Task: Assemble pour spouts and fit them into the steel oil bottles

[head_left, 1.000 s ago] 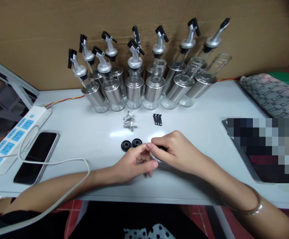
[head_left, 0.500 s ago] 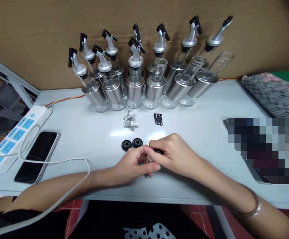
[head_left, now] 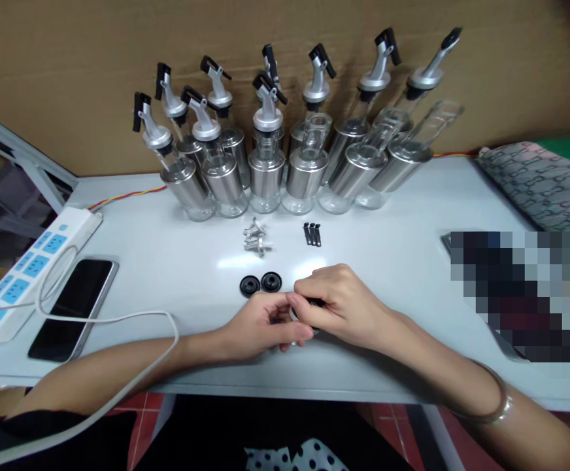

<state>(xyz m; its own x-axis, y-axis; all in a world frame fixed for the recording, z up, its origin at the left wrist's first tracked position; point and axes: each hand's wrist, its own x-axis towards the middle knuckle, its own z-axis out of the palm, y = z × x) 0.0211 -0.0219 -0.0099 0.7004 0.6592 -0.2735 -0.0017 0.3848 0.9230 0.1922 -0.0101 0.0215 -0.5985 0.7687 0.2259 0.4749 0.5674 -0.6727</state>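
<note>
My left hand (head_left: 263,327) and my right hand (head_left: 348,307) meet near the table's front, both closed round one small part. Most of that part is hidden; a pale silver rim (head_left: 293,314) and some black show between the fingers, like a bottle pourer top. Just beyond my left hand lie two black ringed discs (head_left: 271,282), side by side. Farther back are silver pourer spouts (head_left: 254,244), close together. To their right, three small black levers (head_left: 312,235) lie in a row.
Several glass-and-steel bottles (head_left: 267,173) stand along the cardboard at the back, most with pourers, some open-necked. On the left are a power strip (head_left: 34,268), a phone (head_left: 74,307) and a white cable (head_left: 133,318). A patterned cloth item (head_left: 544,183) and a blurred-out object lie right.
My fingers have shifted slightly around the held part, and more of its silver rim shows now. The bottles and loose parts on the table stay put.
</note>
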